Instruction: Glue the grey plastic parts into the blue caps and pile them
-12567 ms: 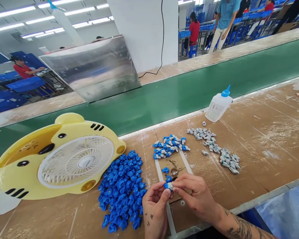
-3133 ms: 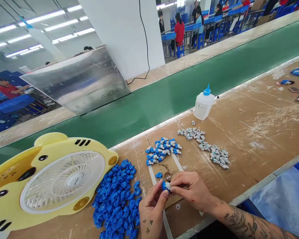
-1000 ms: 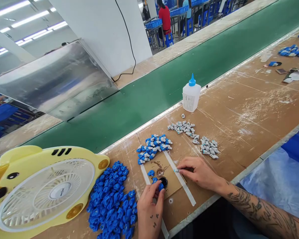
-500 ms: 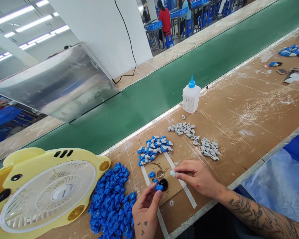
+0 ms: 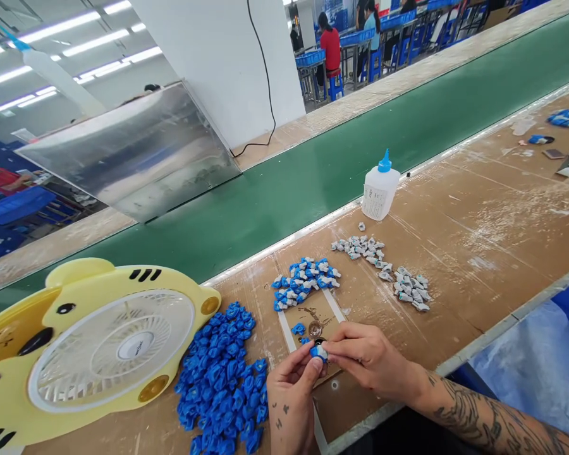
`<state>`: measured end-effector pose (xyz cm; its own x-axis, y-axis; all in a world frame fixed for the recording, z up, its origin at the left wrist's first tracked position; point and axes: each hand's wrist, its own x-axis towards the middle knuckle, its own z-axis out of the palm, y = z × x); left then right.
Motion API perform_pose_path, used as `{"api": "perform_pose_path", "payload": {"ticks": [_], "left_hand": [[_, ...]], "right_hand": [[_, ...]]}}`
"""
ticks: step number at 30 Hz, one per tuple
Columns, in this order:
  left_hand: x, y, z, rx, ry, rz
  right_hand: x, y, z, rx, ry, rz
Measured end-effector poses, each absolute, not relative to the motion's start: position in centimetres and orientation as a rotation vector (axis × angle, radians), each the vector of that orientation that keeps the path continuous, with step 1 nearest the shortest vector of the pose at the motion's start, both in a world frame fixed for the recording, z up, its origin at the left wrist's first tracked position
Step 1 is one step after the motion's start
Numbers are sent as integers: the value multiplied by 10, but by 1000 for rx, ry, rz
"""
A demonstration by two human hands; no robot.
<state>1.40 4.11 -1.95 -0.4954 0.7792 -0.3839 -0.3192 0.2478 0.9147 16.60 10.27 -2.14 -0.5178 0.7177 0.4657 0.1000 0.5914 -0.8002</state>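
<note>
My left hand (image 5: 291, 388) pinches a small blue plastic part (image 5: 317, 354) between thumb and fingers. My right hand (image 5: 374, 357) holds a small grey-white piece (image 5: 323, 347) against it; the two parts touch, though the fingers cover much of them. Just behind the fingertips is a round black dish (image 5: 319, 341), mostly hidden. Beyond it sits a clear round lid or dish (image 5: 315, 328) with dark stains around it. A couple of loose blue parts (image 5: 298, 328) lie left of that. Further back is a pile of joined blue-and-grey parts (image 5: 306, 281).
A large heap of blue parts (image 5: 222, 373) lies left, beside a yellow animal-shaped fan (image 5: 171, 281). Grey pieces (image 5: 410, 287) are grouped right of centre. Behind them stands a white bottle (image 5: 380, 193) with a blue nozzle. A green conveyor belt (image 5: 284, 196) crosses behind; people sit far off.
My right hand has moved left, bringing the grey-white piece onto the blue part in my left hand. The whole view has shifted slightly, with the scene moving right.
</note>
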Motion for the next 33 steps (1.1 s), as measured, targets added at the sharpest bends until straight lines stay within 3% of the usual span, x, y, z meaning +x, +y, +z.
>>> {"api": "perform_pose_path", "payload": {"ticks": [7,12,18,21,28,33], "left_hand": [[8,45,-27,574,1544,1408],[-41,42,-18,1288,1855,1244],[-98,36,-15,1987,2200,248],[-101,40,-17,2044,2144,15],[-112,47,-36,2236,2114,251],[-115,56,-36,2322,2105,722]], "right_hand": [[164,109,-23,-704,-1950,999],[168,145,-25,-904,-1953,888],[158,211,-20,-1064,-2209,582],[155,223,-21,-1069,-2265,531],[225,224,-6,-1161,-2406,426],[262,210,10,-1174,-2620,391]]}}
